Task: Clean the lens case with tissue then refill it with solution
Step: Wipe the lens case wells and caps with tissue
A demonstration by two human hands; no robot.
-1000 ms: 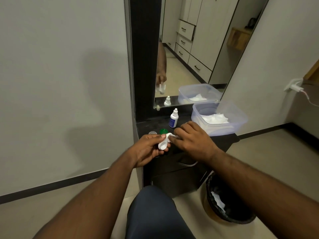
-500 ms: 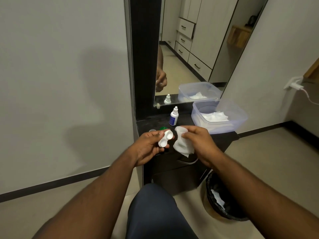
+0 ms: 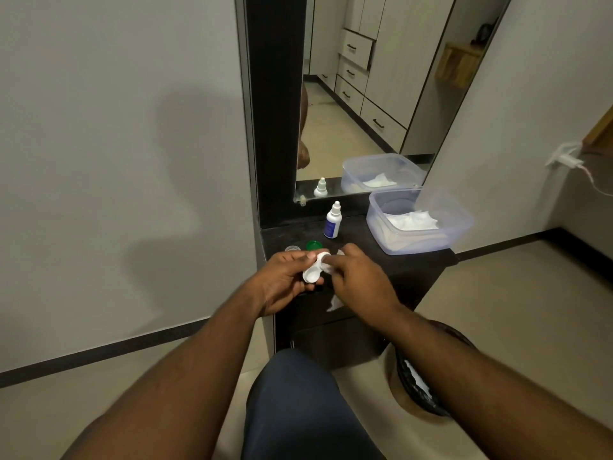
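My left hand (image 3: 285, 280) grips a white two-well lens case (image 3: 313, 272) over the front edge of the dark cabinet top (image 3: 358, 239). My right hand (image 3: 360, 280) holds a white tissue (image 3: 333, 302); one finger wrapped in it presses into the case's upper well. A tail of tissue hangs below the palm. A green cap (image 3: 313, 245) and a clear cap (image 3: 292, 249) lie on the top just behind the case. The small white solution bottle (image 3: 332, 221) with a blue label stands upright further back.
A clear plastic tub (image 3: 457, 227) with white tissues sits at the right of the cabinet top. A mirror (image 3: 365, 94) rises behind. A black-lined bin (image 3: 414, 386) stands on the floor to the right. My knee (image 3: 298, 403) is below the cabinet front.
My right hand had pulled the tissue away from the case half a second ago; now it is back, with a tissue-covered finger in the upper well.
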